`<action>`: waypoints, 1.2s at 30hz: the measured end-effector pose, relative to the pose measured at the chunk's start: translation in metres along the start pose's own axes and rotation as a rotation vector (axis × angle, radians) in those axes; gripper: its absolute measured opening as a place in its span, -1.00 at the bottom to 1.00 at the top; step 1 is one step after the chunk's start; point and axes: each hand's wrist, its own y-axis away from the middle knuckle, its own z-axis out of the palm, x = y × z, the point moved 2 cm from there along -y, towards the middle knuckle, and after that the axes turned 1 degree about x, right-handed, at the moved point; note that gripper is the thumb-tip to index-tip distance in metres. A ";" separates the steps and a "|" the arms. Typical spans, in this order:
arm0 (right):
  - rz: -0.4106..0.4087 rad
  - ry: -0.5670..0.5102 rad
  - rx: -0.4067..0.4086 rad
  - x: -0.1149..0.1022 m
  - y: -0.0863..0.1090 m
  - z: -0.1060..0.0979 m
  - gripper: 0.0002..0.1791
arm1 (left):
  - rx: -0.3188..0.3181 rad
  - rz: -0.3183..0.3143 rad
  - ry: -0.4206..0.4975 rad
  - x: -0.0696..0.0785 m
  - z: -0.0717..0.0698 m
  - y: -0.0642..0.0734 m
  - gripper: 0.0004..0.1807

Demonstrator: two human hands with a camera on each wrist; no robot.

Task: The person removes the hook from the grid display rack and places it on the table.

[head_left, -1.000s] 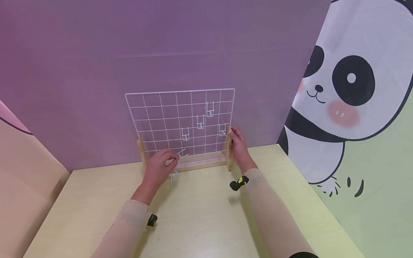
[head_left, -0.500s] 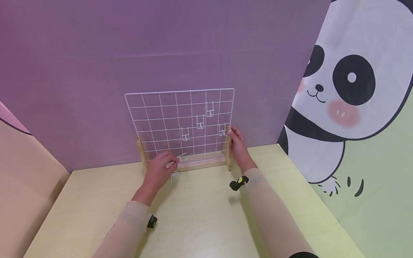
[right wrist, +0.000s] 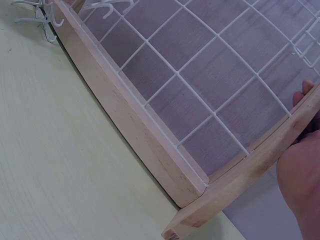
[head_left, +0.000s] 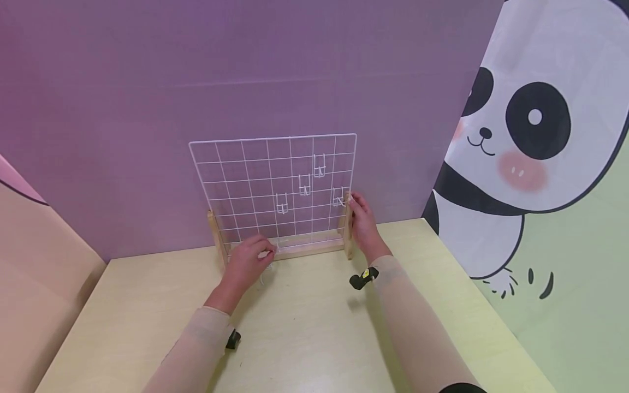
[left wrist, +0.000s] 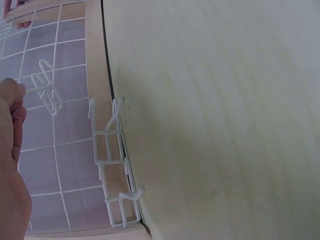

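In the head view, my left hand [head_left: 249, 260] is low in front of a white wire grid panel [head_left: 272, 138]. Its thumb and fingertips pinch a white wire hook [left wrist: 48, 92], seen in the left wrist view against the grid; whether it touches the wires I cannot tell. My right hand [head_left: 365, 225] grips the right post [right wrist: 245, 182] of the wooden stand [head_left: 309, 251] that holds the panel upright. On the grid hang several like hooks: a top one [head_left: 319, 167], a middle one [head_left: 304, 186], a lower one [head_left: 282, 205] and one near the right post.
Two loose wire hooks, one [left wrist: 106, 145] above the other [left wrist: 122, 207] in the left wrist view, lie by the stand's base board. The pale wooden table [head_left: 304, 322] runs back to a purple wall [head_left: 147, 136]. A panda picture [head_left: 535, 120] covers the right wall.
My left hand has moved down a little and slightly right, bringing the pinched hook from above the base board to the grid's bottom. My right hand stays on the post.
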 end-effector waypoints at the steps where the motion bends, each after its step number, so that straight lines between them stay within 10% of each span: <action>1: -0.006 -0.004 -0.001 0.000 0.000 0.000 -0.83 | -0.011 -0.005 0.004 0.000 0.000 0.000 -0.84; 36: -0.017 -0.004 -0.002 -0.002 0.001 0.002 -0.81 | -0.311 -0.088 -0.008 0.001 0.008 -0.002 -0.85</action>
